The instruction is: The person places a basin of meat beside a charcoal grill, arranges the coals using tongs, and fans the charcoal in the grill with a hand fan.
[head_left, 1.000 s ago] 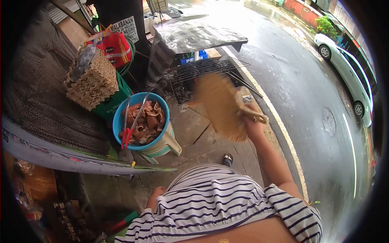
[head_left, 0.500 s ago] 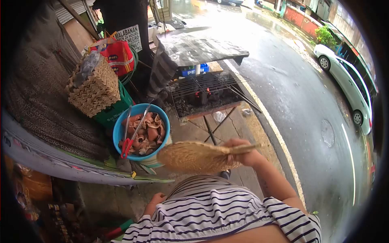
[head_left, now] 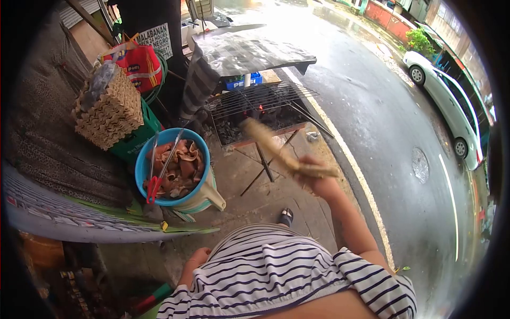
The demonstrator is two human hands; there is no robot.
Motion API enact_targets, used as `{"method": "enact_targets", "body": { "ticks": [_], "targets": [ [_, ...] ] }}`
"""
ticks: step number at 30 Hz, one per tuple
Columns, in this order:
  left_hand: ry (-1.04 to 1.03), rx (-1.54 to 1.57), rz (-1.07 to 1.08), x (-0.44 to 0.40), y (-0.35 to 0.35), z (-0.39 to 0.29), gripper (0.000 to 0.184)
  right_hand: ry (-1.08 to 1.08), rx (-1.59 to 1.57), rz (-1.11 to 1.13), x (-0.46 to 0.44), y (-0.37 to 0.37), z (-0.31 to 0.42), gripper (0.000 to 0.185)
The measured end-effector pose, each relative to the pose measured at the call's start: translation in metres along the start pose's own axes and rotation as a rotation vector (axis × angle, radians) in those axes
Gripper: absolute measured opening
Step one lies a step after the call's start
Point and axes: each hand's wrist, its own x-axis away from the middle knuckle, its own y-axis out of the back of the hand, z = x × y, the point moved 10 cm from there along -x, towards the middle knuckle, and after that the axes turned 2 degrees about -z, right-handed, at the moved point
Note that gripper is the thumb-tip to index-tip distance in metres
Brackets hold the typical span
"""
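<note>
Near the grill (head_left: 265,98) (its coals (head_left: 261,108) glow), the right hand (head_left: 320,183), closed around the fan (head_left: 274,150), may scatter sparks by swinging too strongly.

The person wears a loose white top (head_left: 271,266) crossed by dark navy stripes, which ripple over the creased cloth and look finer and closer together toward the lower body, with a broad, gathered neckline (head_left: 297,301) that puckers along its edge. The right sleeve (head_left: 374,279) is short, wide and loose, in the same striped fabric. A thin band (head_left: 192,260) circles the wrist of the left hand (head_left: 200,255), its detail too small to tell, and a dark, open sandal (head_left: 286,217) shows on one foot.
</note>
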Motion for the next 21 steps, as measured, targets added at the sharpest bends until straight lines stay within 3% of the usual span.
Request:
{"method": "enact_targets", "body": {
  "ticks": [1,4,5,6,8,10,11,12,14,17,21],
  "targets": [
    [-0.054,0.026,0.006,0.011,0.013,-0.032,0.036,0.070,-0.063,0.232,0.011,-0.015,0.036,0.030],
    [-0.303,0.194,-0.032,0.073,0.067,-0.152,0.031,0.339,0.072,0.230,0.009,-0.001,0.052,0.028],
    [-0.348,0.139,-0.060,0.104,0.091,-0.202,0.032,0.082,-0.062,-0.035,0.003,0.018,0.023,0.027],
    [-0.397,0.091,-0.082,0.139,0.114,-0.248,0.033,0.010,-0.050,-0.067,-0.001,0.024,0.027,0.029],
    [-0.678,-0.110,-0.179,0.210,0.152,-0.320,0.035,0.038,-0.127,0.075,0.013,0.011,0.060,0.028],
    [-0.816,-0.125,-0.219,0.305,0.194,-0.385,0.038,0.325,-0.108,0.270,0.026,-0.008,0.097,0.027],
    [-1.147,-0.207,-0.420,0.362,0.215,-0.403,0.033,0.331,-0.089,0.271,0.022,-0.011,0.092,0.029],
    [-1.313,-0.261,-0.505,0.400,0.224,-0.410,0.033,0.341,-0.066,0.274,0.018,-0.015,0.082,0.031],
    [-1.492,-0.354,-0.563,0.438,0.221,-0.417,0.033,0.137,-0.131,0.146,-0.001,-0.015,0.042,0.031],
    [-1.509,-0.425,-0.494,0.426,0.195,-0.425,0.032,0.153,0.034,-0.013,-0.008,-0.014,0.042,0.030],
    [-1.477,-0.439,-0.410,0.403,0.174,-0.427,0.031,0.187,-0.079,0.079,-0.005,-0.032,0.050,0.029]
  ]
}}
